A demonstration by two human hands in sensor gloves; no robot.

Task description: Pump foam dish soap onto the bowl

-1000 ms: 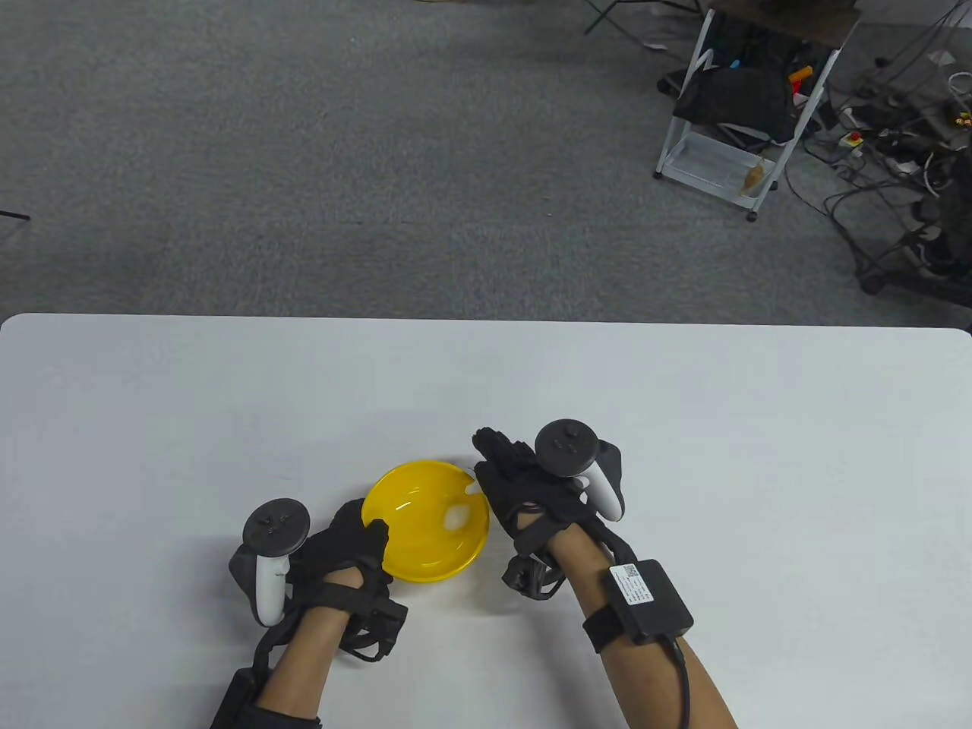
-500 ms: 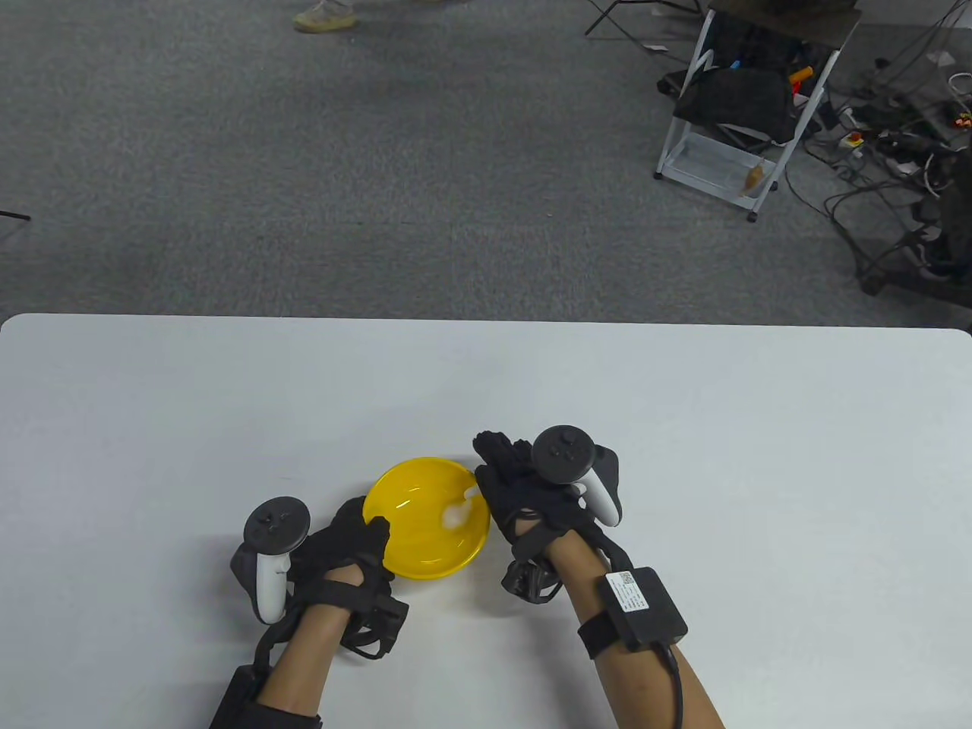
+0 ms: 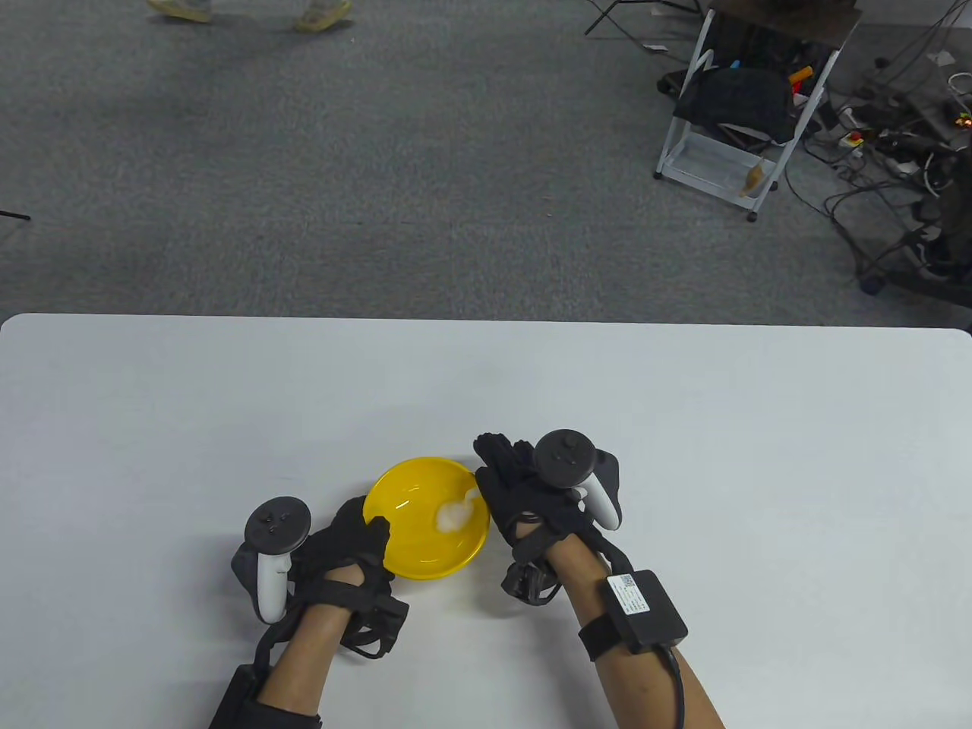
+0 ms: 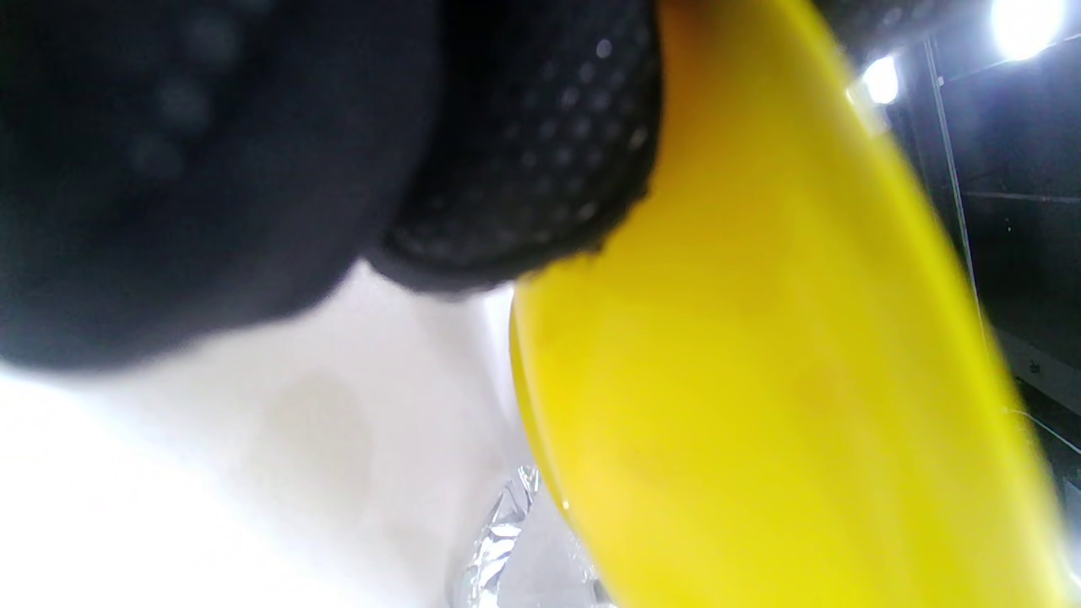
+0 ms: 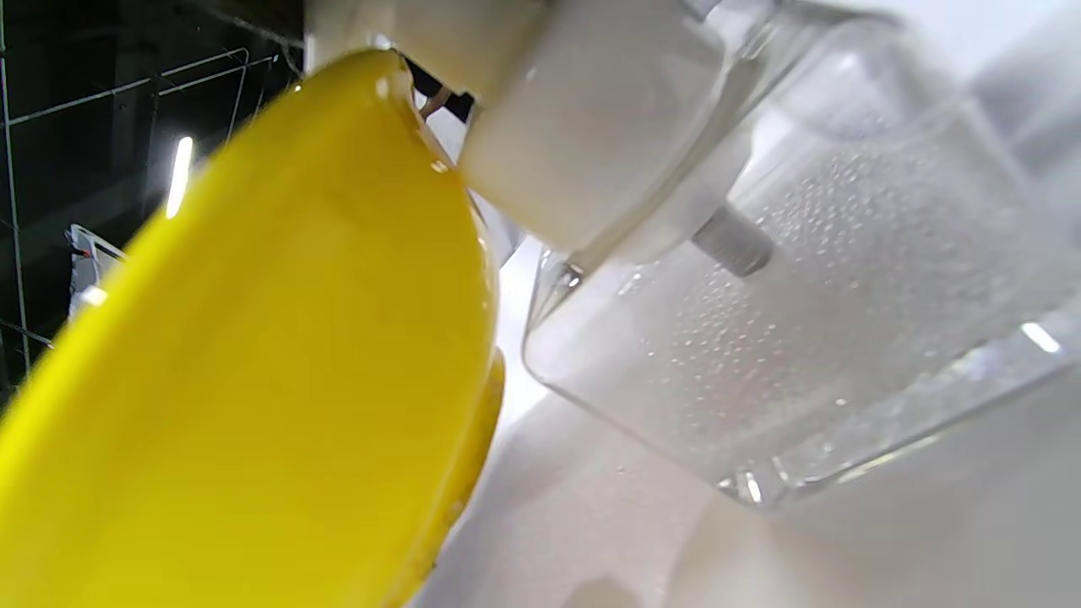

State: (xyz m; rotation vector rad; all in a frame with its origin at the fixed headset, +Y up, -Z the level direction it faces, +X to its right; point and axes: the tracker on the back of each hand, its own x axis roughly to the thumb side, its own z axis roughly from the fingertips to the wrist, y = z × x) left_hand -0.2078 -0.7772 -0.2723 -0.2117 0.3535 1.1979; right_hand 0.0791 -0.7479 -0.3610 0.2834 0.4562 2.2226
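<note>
A yellow bowl [image 3: 414, 531] sits on the white table [image 3: 683, 425] near the front edge. A blob of white foam [image 3: 452, 515] lies inside it on the right. My left hand [image 3: 357, 543] grips the bowl's left rim, thumb over the edge; the left wrist view shows a gloved finger [image 4: 540, 169] on the bowl's outer wall [image 4: 760, 380]. My right hand [image 3: 524, 493] rests on top of the soap pump beside the bowl's right rim, hiding it from above. The right wrist view shows the clear soap bottle [image 5: 802, 279] with its white pump collar [image 5: 583, 127] next to the bowl [image 5: 253, 380].
Beyond the table's far edge lies grey carpet. A white wire rack [image 3: 736, 121] with dark items and a tangle of cables [image 3: 896, 152] stand at the far right. A person's shoes [image 3: 319, 11] show at the top left.
The foam blob in the bowl has grown and spread leftward. My right hand has sunk slightly on the pump. The left hand holds still. Shoes have walked in at the top.
</note>
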